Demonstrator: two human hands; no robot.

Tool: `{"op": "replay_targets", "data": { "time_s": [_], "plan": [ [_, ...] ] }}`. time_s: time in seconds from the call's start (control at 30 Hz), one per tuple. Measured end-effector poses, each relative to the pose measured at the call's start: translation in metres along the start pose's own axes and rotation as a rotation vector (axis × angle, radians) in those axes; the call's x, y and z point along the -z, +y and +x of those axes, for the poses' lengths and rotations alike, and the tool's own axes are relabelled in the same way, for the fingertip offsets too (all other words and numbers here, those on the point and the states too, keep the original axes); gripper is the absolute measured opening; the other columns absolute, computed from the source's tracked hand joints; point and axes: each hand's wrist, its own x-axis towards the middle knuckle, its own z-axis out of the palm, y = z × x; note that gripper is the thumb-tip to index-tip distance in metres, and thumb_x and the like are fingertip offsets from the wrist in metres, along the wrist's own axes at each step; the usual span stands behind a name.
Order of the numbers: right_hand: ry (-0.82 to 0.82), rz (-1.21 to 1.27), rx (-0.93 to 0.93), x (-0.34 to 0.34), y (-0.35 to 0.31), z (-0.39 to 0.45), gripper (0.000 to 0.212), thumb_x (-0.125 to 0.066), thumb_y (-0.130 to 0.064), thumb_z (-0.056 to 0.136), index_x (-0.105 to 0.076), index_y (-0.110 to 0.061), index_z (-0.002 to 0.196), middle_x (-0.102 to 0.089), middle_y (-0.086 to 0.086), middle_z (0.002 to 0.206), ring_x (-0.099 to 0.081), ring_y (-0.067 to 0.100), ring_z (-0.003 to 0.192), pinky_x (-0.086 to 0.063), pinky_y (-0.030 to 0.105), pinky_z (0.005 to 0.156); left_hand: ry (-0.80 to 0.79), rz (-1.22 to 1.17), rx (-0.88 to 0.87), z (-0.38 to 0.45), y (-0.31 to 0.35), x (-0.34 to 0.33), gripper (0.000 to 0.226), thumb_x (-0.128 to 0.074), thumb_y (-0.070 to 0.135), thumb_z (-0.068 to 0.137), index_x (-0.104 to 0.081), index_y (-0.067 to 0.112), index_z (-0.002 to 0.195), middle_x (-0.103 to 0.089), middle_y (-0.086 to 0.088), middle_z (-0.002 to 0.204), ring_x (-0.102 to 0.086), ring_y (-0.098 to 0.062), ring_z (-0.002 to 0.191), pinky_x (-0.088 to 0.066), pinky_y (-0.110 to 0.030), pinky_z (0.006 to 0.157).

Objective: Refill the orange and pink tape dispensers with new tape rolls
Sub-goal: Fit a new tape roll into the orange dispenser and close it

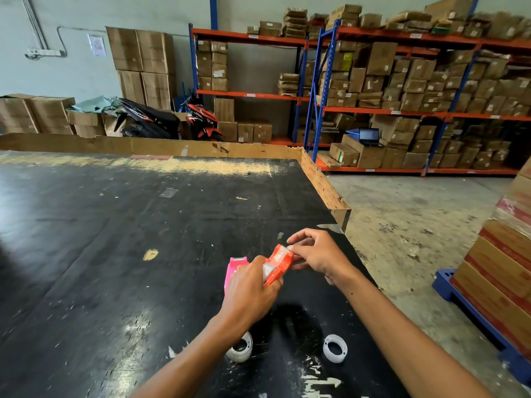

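Note:
My left hand (pixel 249 291) grips the orange tape dispenser (pixel 280 264) above the black table (pixel 115 254), and a clear tape roll shows inside it. At the dispenser's front end, the fingertips of my right hand (pixel 316 255) pinch the clear tape. The pink tape dispenser (pixel 233 268) stands on the table just left of it, partly hidden behind my left hand. Two white tape cores lie near the front edge: one (pixel 240 348) half under my left wrist, the other (pixel 335 348) between my forearms.
A raised plywood rim (pixel 321 182) borders the table's far and right sides. To the right is concrete floor, with stacked cartons on a blue pallet (pixel 471 308). Racks of boxes (pixel 402 90) and parked scooters (pixel 172 119) stand behind.

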Motion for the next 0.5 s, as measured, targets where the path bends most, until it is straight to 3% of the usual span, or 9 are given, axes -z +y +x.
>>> {"op": "replay_targets", "data": {
  "time_s": [0.17, 0.27, 0.33, 0.4, 0.5],
  "plan": [
    [0.007, -0.155, 0.083, 0.002, 0.003, 0.000, 0.029, -0.048, -0.012, 0.094, -0.076, -0.009, 0.088, -0.072, 0.007, 0.090, -0.067, 0.017, 0.089, -0.055, 0.027, 0.073, -0.009, 0.022, 0.003, 0.006, 0.000, 0.002, 0.023, -0.060, 0.038, 0.083, -0.056, 0.015, 0.084, -0.064, 0.000, 0.077, -0.056, -0.017, 0.066, -0.041, -0.029, 0.059],
    [-0.007, -0.218, 0.150, 0.002, 0.002, -0.004, 0.032, -0.055, -0.024, 0.091, -0.074, -0.001, 0.081, -0.071, 0.020, 0.088, -0.060, 0.019, 0.077, -0.047, 0.030, 0.073, -0.014, 0.026, -0.001, 0.007, -0.001, 0.003, 0.020, -0.060, 0.036, 0.084, -0.050, 0.018, 0.080, -0.061, 0.002, 0.074, -0.048, -0.010, 0.059, -0.032, -0.021, 0.051],
    [0.001, -0.255, 0.182, 0.004, 0.001, -0.006, 0.033, -0.058, -0.027, 0.091, -0.074, -0.002, 0.080, -0.069, 0.015, 0.085, -0.056, 0.014, 0.075, -0.045, 0.030, 0.072, 0.003, 0.046, -0.020, 0.009, -0.002, 0.002, 0.021, -0.061, 0.034, 0.082, -0.053, 0.015, 0.080, -0.066, -0.001, 0.075, -0.054, -0.017, 0.063, -0.034, -0.026, 0.054],
    [-0.036, -0.240, 0.189, 0.006, 0.000, -0.008, 0.028, -0.058, -0.028, 0.092, -0.076, -0.007, 0.086, -0.068, 0.008, 0.083, -0.056, 0.010, 0.075, -0.045, 0.027, 0.073, 0.021, 0.037, -0.018, 0.011, -0.001, 0.002, 0.024, -0.061, 0.034, 0.082, -0.057, 0.010, 0.081, -0.069, -0.005, 0.076, -0.060, -0.025, 0.069, -0.036, -0.029, 0.060],
    [-0.050, -0.159, 0.160, 0.003, 0.002, -0.008, 0.022, -0.059, -0.026, 0.092, -0.072, -0.014, 0.105, -0.072, 0.009, 0.095, -0.064, 0.013, 0.082, -0.052, 0.024, 0.071, 0.020, -0.001, 0.013, 0.017, 0.001, 0.003, 0.025, -0.061, 0.035, 0.081, -0.060, 0.010, 0.085, -0.070, -0.005, 0.078, -0.063, -0.027, 0.074, -0.043, -0.034, 0.064]
  ]
}}
